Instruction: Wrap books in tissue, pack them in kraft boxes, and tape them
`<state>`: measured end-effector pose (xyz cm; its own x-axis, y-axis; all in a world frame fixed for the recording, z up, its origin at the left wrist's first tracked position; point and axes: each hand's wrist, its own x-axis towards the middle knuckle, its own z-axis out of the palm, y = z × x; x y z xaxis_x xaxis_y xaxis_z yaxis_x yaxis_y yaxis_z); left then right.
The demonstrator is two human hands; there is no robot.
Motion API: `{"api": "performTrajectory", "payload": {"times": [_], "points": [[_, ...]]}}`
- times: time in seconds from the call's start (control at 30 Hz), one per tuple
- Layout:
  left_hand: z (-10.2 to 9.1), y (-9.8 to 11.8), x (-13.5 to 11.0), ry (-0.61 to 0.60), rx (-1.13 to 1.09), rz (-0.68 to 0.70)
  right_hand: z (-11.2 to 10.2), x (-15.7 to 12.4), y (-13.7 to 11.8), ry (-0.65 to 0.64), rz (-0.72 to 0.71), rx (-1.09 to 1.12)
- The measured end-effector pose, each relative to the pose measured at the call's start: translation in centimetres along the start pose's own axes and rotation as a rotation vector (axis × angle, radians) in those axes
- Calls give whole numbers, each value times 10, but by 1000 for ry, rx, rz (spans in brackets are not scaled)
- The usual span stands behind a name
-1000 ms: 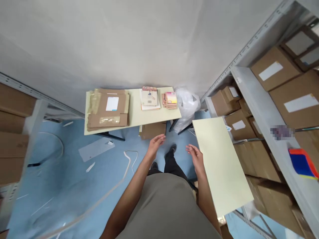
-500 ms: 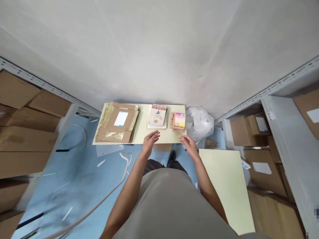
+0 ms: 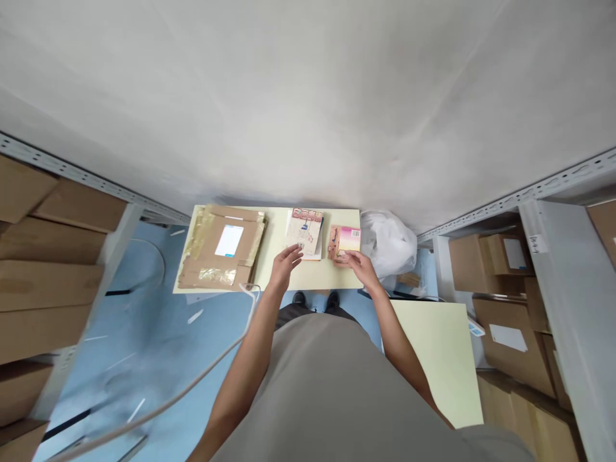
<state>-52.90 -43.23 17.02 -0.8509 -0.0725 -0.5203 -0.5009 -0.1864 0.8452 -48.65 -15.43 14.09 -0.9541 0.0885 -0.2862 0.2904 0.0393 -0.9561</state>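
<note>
On the pale yellow table (image 3: 274,256) lies a small stack of books (image 3: 307,226), the top one cream with a red band. My left hand (image 3: 285,262) is at its near left corner, fingers apart, with nothing in it. To the right sits a smaller stack of booklets (image 3: 347,239), the top one pink and yellow with a barcode. My right hand (image 3: 359,264) is at the near edge of that stack, its fingertips over it; whether they touch is unclear. Its fingers are stretched out and hold nothing that I can see.
Flattened cardboard (image 3: 212,247) with tape and a white label lies at the table's left. A white plastic bag (image 3: 389,240) stands right of the table. A second pale table (image 3: 433,346) is at lower right. Shelves of cartons (image 3: 52,276) flank both sides; a pale cable (image 3: 206,369) crosses lower left.
Both hands have moved forward over the table, the left to the cream book's corner and the right to the pink booklets. The view has shifted slightly, and both shoes now show.
</note>
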Motion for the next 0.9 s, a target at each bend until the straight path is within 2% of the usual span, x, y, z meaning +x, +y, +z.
{"api": "performTrajectory", "payload": {"times": [0.13, 0.3, 0.43, 0.53, 0.6, 0.67, 0.9], "points": [[13, -5, 27, -55, 18, -18, -10, 19, 12, 135, 41, -100], [56, -24, 54, -248, 230, -87, -16, 45, 25, 271, 107, -231], [94, -44, 58, -396, 303, -79, -8, 54, 34, 292, 130, -287], [113, -60, 50, -559, 312, -54, 4, 49, 40, 265, 126, -313], [118, -70, 44, -616, 322, -29, 11, 42, 43, 264, 118, -329], [117, -78, 40, -620, 339, 8, 16, 34, 45, 270, 113, -341], [100, -89, 42, -613, 372, 162, 30, 16, 49, 317, 118, -363]]}}
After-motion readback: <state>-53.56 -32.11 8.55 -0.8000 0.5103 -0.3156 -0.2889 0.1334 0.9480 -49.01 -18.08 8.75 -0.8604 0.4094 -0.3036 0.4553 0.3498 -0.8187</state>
